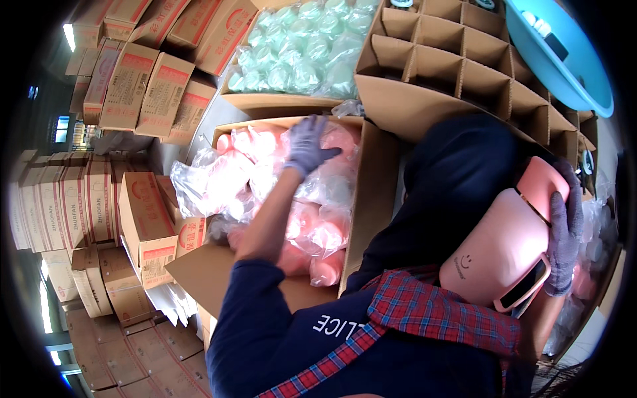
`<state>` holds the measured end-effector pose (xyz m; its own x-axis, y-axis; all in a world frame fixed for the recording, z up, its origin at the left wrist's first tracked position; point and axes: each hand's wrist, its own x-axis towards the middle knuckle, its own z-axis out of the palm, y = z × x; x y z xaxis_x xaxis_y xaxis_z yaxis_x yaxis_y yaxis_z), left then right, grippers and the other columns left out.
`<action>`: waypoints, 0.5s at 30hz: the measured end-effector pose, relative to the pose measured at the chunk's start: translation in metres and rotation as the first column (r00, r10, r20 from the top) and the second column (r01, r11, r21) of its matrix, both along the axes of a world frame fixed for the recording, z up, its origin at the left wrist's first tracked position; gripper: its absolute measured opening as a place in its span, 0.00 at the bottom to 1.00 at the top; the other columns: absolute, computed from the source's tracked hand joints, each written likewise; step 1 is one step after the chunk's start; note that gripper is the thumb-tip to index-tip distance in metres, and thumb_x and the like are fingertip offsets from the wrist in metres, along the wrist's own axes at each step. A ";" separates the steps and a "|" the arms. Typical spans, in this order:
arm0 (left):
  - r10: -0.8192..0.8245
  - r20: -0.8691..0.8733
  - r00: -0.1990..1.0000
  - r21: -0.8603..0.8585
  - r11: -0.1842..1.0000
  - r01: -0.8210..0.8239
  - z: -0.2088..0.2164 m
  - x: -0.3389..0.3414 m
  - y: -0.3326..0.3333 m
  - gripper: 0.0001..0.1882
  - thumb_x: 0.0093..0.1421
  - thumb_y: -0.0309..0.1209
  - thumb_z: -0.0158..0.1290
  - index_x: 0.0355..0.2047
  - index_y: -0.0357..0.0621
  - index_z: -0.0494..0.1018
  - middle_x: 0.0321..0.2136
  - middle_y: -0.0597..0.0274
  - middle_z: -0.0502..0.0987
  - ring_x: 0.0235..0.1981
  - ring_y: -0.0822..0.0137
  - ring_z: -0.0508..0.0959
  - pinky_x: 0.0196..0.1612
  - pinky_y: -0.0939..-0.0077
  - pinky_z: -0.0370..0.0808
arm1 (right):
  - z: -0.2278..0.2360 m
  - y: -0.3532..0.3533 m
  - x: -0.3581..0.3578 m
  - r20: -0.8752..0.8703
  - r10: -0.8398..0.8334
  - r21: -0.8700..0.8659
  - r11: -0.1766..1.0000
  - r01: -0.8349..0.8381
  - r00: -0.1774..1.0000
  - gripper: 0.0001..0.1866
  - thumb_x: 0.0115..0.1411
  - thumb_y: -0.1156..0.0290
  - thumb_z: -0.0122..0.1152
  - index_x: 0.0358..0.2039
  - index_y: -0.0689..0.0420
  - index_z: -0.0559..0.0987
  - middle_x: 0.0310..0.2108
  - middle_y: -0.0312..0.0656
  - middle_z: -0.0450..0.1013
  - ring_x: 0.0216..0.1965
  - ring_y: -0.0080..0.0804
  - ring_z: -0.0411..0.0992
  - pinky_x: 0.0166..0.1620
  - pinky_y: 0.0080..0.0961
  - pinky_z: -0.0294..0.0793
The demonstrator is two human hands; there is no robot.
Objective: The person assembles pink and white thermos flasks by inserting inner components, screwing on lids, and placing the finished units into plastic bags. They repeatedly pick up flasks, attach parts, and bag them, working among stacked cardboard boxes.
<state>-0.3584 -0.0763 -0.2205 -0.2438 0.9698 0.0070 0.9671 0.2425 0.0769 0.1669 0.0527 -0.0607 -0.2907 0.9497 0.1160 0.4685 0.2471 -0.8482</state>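
Observation:
A grey glove covers my left hand (308, 144), which reaches with spread fingers over the bagged pink pieces (229, 179) in an open carton (375, 192). It holds nothing that I can see; whether it touches the clear plastic bags is hard to tell. On the right, my gloved right hand (563, 229) grips a pink insulated jug (488, 242) near its darker pink lid (544, 182). The jug lies tilted over my lap, with a small smiling mark on its side and its loop handle (524, 285) toward me.
A second carton holds bagged mint-green pieces (298, 50) at the far side. Beside it stands a divided carton (458, 60) with a few small items, and a blue basin (570, 73). Stacked cartons (149, 89) line the left. More bagged pieces (590, 245) sit at far right.

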 end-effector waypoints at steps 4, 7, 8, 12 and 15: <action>0.089 0.017 0.996 -0.175 0.981 -0.085 -0.058 0.015 0.033 0.24 0.49 0.46 0.65 0.45 0.56 0.75 0.50 0.55 0.74 0.53 0.54 0.73 0.55 0.56 0.69 | 0.017 -0.007 0.032 0.144 0.034 0.108 0.993 -0.050 0.989 0.30 0.66 0.63 0.55 0.66 0.65 0.65 0.65 0.52 0.64 0.66 0.43 0.62 0.68 0.36 0.57; -0.185 0.555 0.811 0.441 0.892 -0.099 0.054 0.019 0.052 0.04 0.55 0.27 0.61 0.26 0.45 0.75 0.26 0.63 0.79 0.30 0.63 0.80 0.35 0.70 0.76 | 0.018 -0.014 0.059 0.029 -0.118 0.128 0.985 0.113 0.993 0.29 0.65 0.65 0.55 0.64 0.65 0.67 0.62 0.52 0.67 0.64 0.42 0.65 0.68 0.38 0.60; -0.169 0.496 0.852 0.497 0.859 -0.119 0.114 0.037 0.056 0.05 0.58 0.20 0.57 0.28 0.43 0.73 0.25 0.64 0.78 0.25 0.70 0.77 0.30 0.76 0.74 | 0.017 -0.014 0.060 -0.016 -0.132 0.195 0.972 0.133 0.991 0.29 0.65 0.66 0.55 0.64 0.65 0.67 0.61 0.52 0.68 0.62 0.41 0.67 0.66 0.38 0.63; -0.521 0.630 0.575 0.553 0.822 0.138 0.279 0.188 0.084 0.05 0.65 0.25 0.54 0.38 0.35 0.75 0.31 0.65 0.78 0.31 0.76 0.75 0.36 0.82 0.72 | 0.065 -0.020 -0.008 -0.097 0.186 0.252 0.955 -0.156 0.978 0.44 0.50 0.64 0.71 0.66 0.62 0.65 0.60 0.45 0.69 0.49 0.35 0.74 0.50 0.35 0.76; -0.565 0.728 0.389 0.538 0.822 0.189 0.315 0.278 0.089 0.16 0.64 0.24 0.52 0.52 0.29 0.71 0.41 0.55 0.79 0.41 0.68 0.78 0.46 0.78 0.73 | 0.071 0.010 -0.059 -0.165 0.301 0.328 0.915 -0.235 0.939 0.21 0.58 0.63 0.68 0.47 0.59 0.74 0.35 0.39 0.71 0.30 0.26 0.72 0.33 0.27 0.71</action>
